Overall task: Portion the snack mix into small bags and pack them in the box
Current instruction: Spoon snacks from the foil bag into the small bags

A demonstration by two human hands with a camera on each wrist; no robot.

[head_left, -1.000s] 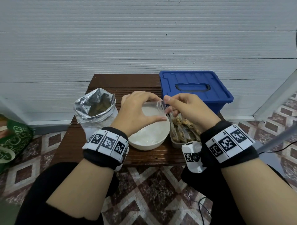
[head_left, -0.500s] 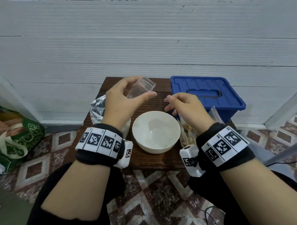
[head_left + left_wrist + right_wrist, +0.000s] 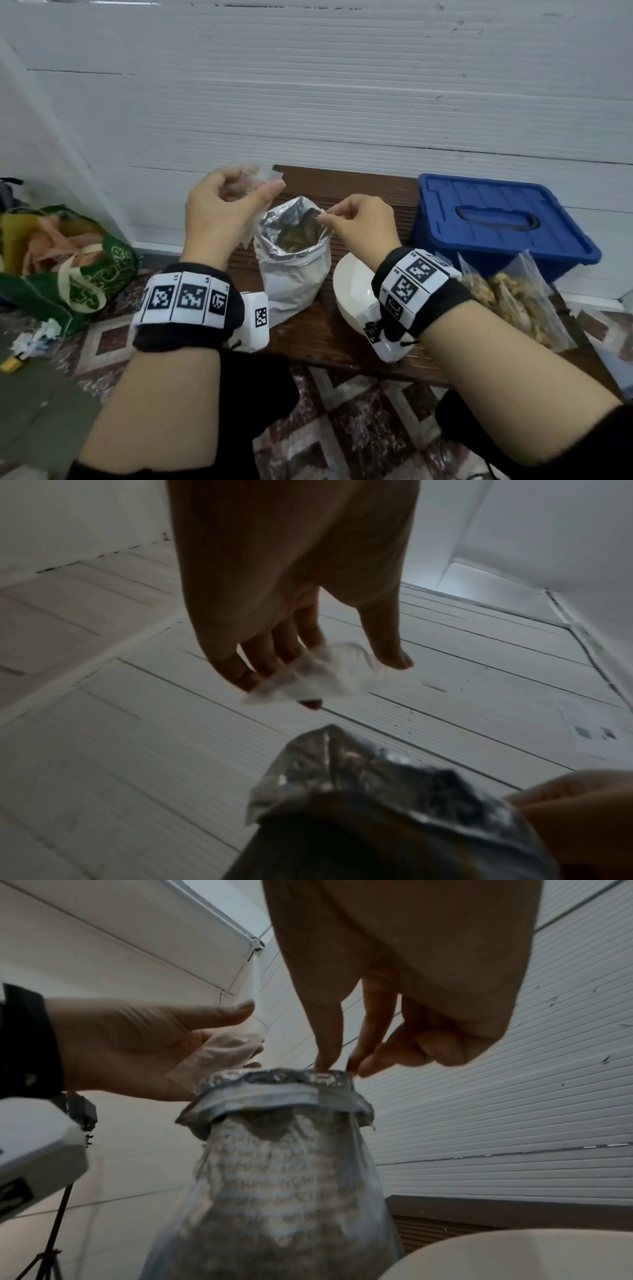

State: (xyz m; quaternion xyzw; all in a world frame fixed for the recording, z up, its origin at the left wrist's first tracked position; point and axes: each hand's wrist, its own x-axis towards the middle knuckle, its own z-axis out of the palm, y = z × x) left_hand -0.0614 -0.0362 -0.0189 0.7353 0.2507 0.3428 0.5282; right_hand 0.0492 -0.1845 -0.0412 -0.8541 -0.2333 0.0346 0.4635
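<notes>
Above the table (image 3: 335,329), your left hand (image 3: 219,219) grips 1 small clear bag (image 3: 255,181) while your right hand (image 3: 363,226) pinches the foil bag's (image 3: 294,274) rim.

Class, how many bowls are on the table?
1: the white bowl sits at the table's near edge, partly hidden under the right wrist, between the foil bag and the filled snack bags.

Home corner, likely: patterned floor tiles (image 3: 346,428), white panelled wall (image 3: 342,102), low wooden table (image 3: 329,329) (shopping bag (image 3: 85,274) beside).
</notes>
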